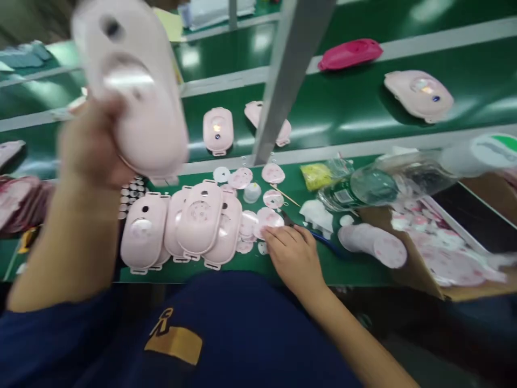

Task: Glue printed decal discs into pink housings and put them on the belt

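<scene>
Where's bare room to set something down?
The glossy green belt is bare between the pale pink oval plastic shell behind the grey metal post and the rightmost shell, and right of that. It's crowded around the right hand among round pink-patterned discs.

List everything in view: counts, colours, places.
Raised shell: 1, pale pink, in left hand
Front shells: several, pale pink, overlapping, centre
Far shells: 3+, pale pink, upper half
Other shell: 1, magenta, upper right
Post: 1, grey, centre
Discs: many, pink, centre
Bench: 1, green, under discs
Packet: 1, yellow, right
Bottle: 1, clear, right
Tool: 1, blue, beside right hand
Box: 1, brown, lower right
Slab: 1, black, at box
Shirt: 1, navy, bottom
Left hand: 1, raised
Right hand: 1, at discs
</scene>
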`<state>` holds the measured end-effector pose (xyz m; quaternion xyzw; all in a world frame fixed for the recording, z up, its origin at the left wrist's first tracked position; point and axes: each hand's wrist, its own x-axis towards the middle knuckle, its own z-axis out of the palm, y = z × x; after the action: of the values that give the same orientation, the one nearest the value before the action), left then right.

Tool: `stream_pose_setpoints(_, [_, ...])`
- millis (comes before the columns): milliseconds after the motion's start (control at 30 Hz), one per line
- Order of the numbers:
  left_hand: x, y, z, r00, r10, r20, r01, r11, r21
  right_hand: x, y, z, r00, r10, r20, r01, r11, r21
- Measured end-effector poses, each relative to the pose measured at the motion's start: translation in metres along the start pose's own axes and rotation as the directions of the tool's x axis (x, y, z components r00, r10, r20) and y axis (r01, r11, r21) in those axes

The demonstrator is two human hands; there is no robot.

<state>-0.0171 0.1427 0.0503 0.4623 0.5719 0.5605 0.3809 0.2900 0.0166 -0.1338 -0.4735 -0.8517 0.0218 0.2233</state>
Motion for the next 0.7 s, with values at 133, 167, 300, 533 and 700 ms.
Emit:
stream_pose_setpoints(133, [-0.105,-0.043,0.009,0.943,-0.281,0.176,0.32,0.91,-0.263,-0.004,0.004,0.0,0.999,-0.044,-0.001,0.044,0.999,-0.026])
stream_pose_setpoints(167, [-0.121,-0.056,0.012,0.922,-0.332,0.199,0.379,0.875,-0.3,-0.003,0.005,-0.003,0.998,-0.06,0.016,0.061,0.998,-0.036])
stream_pose_setpoints(300, [-0.156,-0.086,0.025,0.883,-0.369,0.29,0.461,0.797,-0.39,0.009,0.006,-0.034,0.997,-0.072,-0.03,0.072,0.997,-0.013])
stream_pose_setpoints(533, [-0.173,-0.094,0.044,0.808,-0.405,0.428,0.575,0.697,-0.427,0.041,-0.032,-0.105,0.939,-0.152,-0.307,0.194,0.975,0.111])
stream_pose_setpoints(700, [-0.176,-0.088,0.041,0.8,-0.347,0.49,0.575,0.675,-0.462,0.041,-0.046,-0.095,0.873,-0.478,-0.1,0.481,0.877,0.008])
